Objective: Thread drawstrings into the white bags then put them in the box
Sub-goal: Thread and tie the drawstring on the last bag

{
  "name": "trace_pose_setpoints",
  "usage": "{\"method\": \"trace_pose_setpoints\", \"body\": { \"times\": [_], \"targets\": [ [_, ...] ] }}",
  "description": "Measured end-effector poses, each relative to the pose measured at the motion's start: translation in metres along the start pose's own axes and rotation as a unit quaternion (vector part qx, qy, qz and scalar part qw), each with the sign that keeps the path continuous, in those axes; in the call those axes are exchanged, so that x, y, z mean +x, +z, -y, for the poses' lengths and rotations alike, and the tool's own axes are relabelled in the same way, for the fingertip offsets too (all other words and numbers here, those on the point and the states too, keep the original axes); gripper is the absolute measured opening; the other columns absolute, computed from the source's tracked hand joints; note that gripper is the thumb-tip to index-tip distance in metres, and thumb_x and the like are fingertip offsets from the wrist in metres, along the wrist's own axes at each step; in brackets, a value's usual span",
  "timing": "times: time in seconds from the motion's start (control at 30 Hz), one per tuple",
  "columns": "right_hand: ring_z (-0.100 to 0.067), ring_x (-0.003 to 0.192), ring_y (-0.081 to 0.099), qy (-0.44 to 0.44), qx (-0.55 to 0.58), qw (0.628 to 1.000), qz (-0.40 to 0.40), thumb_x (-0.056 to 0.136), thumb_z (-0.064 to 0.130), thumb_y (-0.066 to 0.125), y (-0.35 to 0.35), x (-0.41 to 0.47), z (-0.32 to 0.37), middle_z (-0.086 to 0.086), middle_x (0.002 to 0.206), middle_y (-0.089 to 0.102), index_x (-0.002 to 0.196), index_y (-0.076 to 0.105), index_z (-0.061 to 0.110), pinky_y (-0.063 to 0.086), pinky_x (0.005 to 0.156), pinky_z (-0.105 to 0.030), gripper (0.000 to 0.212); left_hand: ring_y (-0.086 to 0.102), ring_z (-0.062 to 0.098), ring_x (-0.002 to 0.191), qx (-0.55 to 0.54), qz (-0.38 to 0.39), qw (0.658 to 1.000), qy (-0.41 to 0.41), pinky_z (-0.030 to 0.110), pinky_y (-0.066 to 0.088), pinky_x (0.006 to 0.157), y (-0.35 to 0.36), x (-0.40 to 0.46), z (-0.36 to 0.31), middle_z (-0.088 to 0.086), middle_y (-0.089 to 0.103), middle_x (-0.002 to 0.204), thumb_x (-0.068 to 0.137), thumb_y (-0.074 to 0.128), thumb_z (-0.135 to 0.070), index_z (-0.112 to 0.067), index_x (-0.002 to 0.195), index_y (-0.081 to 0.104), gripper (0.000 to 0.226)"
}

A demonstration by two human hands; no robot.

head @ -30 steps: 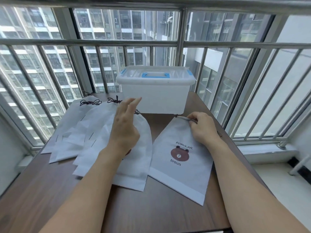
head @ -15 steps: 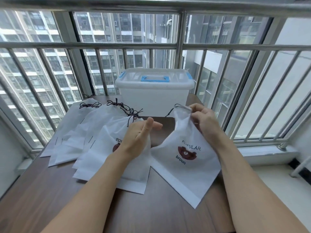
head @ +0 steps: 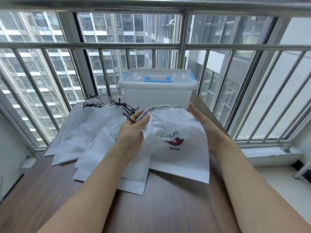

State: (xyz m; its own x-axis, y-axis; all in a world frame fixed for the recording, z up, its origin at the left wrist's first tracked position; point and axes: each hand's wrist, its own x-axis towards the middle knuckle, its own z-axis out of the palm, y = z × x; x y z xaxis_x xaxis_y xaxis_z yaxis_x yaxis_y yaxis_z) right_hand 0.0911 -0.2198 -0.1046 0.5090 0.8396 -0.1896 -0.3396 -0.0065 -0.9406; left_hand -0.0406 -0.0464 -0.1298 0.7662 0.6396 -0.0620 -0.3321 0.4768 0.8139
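On the wooden counter (head: 50,190), before a steel railing (head: 94,45): white bag (head: 176,148) raised between both hands, mouth bowed into an arch, lower hem resting on the counter. Left hand (head: 133,132) at the bag's left upper edge, thumb laid over the cloth, fingers behind it; grip closed on the fabric. Right hand (head: 200,121) at the right upper edge, fingers out of sight behind the cloth, palm against it; closure of that grip not possible to tell. Printed on the bag: "POPULAR" above, "broun" below, with a brown-red figure between, creased and hard to make out. Drawstring of the held bag not discernible; only a grey shadowed band along the mouth. To the left, a fanned row of white bags (head: 80,132), overlapping, each partly hidden by the next, print on the nearest covered by the left wrist. Dark drawstrings (head: 123,105) knotted at their tops. Behind, translucent box (head: 156,96) with lid on, blue handle (head: 158,79) and blue clips; lower front hidden by the raised bag. Beyond the railing, tower blocks.
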Motion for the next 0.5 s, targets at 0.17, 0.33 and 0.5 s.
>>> {"method": "trace_pose_setpoints", "body": {
  "times": [0.17, 0.33, 0.5],
  "targets": [
    [-0.028, 0.072, 0.072, 0.063, 0.05, 0.996, 0.044, 0.094, 0.025, 0.051, -0.002, -0.007, 0.006, -0.016, 0.088, 0.073, 0.093, 0.076, 0.004, 0.058, 0.067, -0.033, 0.034, 0.068, 0.027, 0.1, -0.02, -0.021, 0.999, 0.046, 0.043, 0.052, 0.1, -0.002, 0.003, 0.001, 0.006, 0.074, 0.096, 0.087, 0.067, 0.005, -0.009, 0.117, 0.061, 0.034],
    [-0.023, 0.056, 0.068, -0.026, 0.112, 0.993, 0.036, 0.081, -0.004, 0.046, -0.017, -0.004, 0.003, -0.015, 0.064, 0.069, 0.064, 0.074, 0.002, 0.058, 0.056, -0.026, 0.033, 0.07, 0.021, 0.086, -0.037, 0.01, 0.999, 0.036, 0.036, 0.058, 0.088, -0.003, 0.003, 0.0, 0.008, 0.072, 0.097, 0.079, 0.071, -0.001, -0.013, 0.116, 0.062, 0.04],
    [-0.031, 0.103, 0.07, 0.056, -0.005, 0.983, 0.176, 0.085, 0.01, 0.068, -0.011, -0.002, -0.01, -0.02, 0.119, 0.069, 0.118, 0.072, 0.005, 0.058, 0.088, -0.042, 0.034, 0.072, 0.02, 0.075, 0.045, 0.007, 0.999, 0.008, 0.032, 0.062, 0.067, -0.007, 0.0, -0.007, 0.013, 0.074, 0.103, 0.078, 0.073, -0.008, -0.009, 0.121, 0.066, 0.044]
  ]
}}
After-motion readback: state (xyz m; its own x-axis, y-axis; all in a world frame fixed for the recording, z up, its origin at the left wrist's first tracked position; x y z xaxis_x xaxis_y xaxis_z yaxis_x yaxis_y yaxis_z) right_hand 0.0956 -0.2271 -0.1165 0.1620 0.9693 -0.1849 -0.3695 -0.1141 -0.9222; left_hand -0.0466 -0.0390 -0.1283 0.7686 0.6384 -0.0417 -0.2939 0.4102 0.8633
